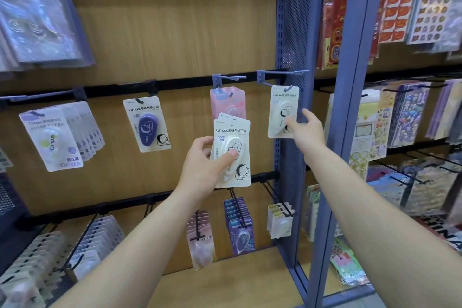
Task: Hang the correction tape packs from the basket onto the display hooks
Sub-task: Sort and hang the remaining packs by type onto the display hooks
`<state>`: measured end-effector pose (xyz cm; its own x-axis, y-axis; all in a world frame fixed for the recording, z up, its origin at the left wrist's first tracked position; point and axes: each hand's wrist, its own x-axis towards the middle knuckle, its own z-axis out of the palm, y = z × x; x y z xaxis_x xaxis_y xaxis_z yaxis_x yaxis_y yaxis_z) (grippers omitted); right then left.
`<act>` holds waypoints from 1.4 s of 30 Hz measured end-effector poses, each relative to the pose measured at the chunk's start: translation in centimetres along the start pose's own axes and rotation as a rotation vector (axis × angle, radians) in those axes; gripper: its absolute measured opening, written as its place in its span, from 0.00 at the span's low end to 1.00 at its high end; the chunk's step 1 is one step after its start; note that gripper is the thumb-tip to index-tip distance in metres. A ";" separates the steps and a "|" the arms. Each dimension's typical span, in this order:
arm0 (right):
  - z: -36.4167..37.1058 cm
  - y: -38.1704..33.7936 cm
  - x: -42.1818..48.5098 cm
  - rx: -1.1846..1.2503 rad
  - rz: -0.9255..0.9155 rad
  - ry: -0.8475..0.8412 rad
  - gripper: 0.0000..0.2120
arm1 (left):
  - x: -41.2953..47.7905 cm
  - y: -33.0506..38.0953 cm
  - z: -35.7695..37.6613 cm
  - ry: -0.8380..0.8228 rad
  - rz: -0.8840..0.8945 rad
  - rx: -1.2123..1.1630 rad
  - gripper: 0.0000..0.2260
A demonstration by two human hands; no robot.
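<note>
White correction tape packs (232,155), at least two, are gripped in the left hand (202,165), with the thumb pressed on the front and the fingers curled behind. Farther off, one hung pack (282,110) sits on the hook (280,72) and is touched low down by the loosely spread right hand (306,130). Hanging seems to be under way. Next, a held pack's hole must be threaded over the hook tip.
</note>
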<state>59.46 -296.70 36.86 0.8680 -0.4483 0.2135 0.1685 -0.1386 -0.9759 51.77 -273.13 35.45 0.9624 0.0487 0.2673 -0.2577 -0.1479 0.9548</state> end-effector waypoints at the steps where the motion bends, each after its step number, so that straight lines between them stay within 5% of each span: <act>1: 0.1 0.3 -0.6 -0.121 -0.010 0.041 0.30 | 0.1 -0.1 0.1 0.000 -0.002 -0.004 0.23; 3: 0.6 0.8 -3.2 -0.116 -0.048 0.030 0.23 | 0.1 -0.2 0.2 -0.010 -0.016 -0.023 0.24; 5: 1.3 1.6 -6.5 0.013 -0.060 -0.185 0.10 | 0.1 -0.4 0.4 -0.024 -0.019 -0.036 0.22; 7: 1.7 2.0 -9.4 0.093 -0.042 -0.422 0.09 | 0.0 -0.6 0.7 -0.045 -0.024 -0.035 0.18; 9: 1.7 2.6 -10.7 0.130 -0.053 -0.483 0.12 | -0.1 -0.8 0.9 -0.069 -0.039 -0.071 0.15; 14: 1.0 2.7 -10.7 0.105 -0.061 -0.450 0.13 | -0.8 -0.7 1.6 -0.083 -0.047 -0.093 0.20; 17: 0.5 2.3 -10.1 0.235 0.009 -0.425 0.11 | -0.7 -0.5 1.5 -0.069 -0.046 -0.094 0.13; 25: -2.0 -0.1 -4.0 0.308 -0.084 -0.096 0.12 | 0.3 0.1 1.1 -0.055 -0.043 -0.052 0.09; 37: -1.8 -0.6 0.1 0.191 -0.032 -0.116 0.12 | 1.8 0.5 2.9 -0.042 0.006 -0.007 0.10; 42: -1.9 0.4 0.9 -0.036 -0.052 -0.056 0.27 | 3.2 1.4 5.0 -0.059 0.036 0.031 0.14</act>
<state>59.43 -298.86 36.73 0.8833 -0.3900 0.2601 0.1980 -0.1926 -0.9611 54.93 -278.08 36.96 0.9563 -0.0155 0.2921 -0.2900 -0.1787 0.9402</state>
